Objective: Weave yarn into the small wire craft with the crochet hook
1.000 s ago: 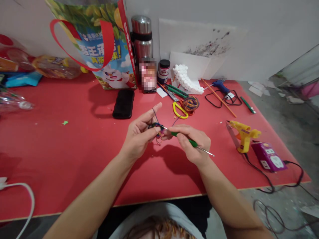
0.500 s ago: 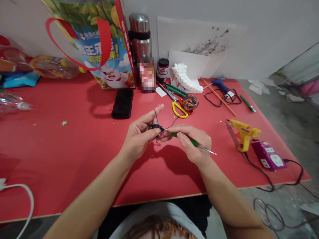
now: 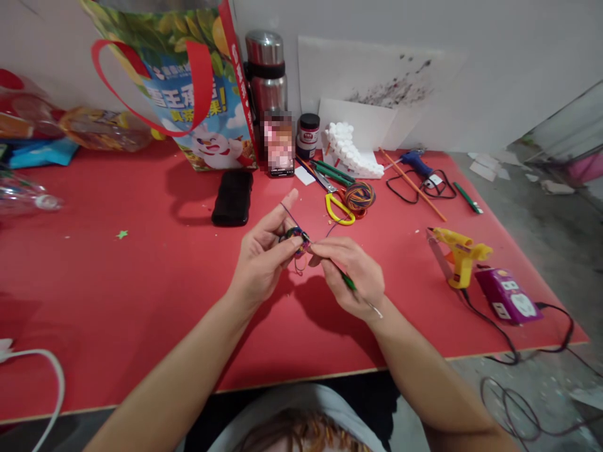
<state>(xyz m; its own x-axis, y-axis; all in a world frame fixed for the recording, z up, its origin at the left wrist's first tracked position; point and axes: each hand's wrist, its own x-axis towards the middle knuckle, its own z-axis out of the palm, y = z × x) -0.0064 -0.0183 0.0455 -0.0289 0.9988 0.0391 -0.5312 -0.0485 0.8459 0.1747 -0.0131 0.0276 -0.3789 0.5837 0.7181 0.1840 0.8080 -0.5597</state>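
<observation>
Pinched between the thumb and fingers of my left hand (image 3: 264, 257) is a small multicoloured crochet piece (image 3: 299, 243). A strand of dark yarn runs up from it over my raised left index finger. My right hand (image 3: 353, 273) grips a crochet hook (image 3: 349, 282) by its green handle, the metal back end pointing toward my wrist. Its front tip meets the crochet piece, though my fingers partly hide it. Beyond my hands lies a ball of variegated yarn (image 3: 360, 196), with a strand trailing toward my right hand.
Yellow-handled scissors (image 3: 340, 209) lie beside the yarn ball. A black phone-like case (image 3: 232, 197) is left of them, and a propped phone (image 3: 279, 145) stands behind. At right are a yellow glue gun (image 3: 461, 254) and a purple box (image 3: 509, 295) with cables. A large bag (image 3: 207, 94) stands at back.
My right hand has shifted slightly left and tilted, turning the hook's back end downward. My left index finger has moved a little left and up, and the yarn now slants over it.
</observation>
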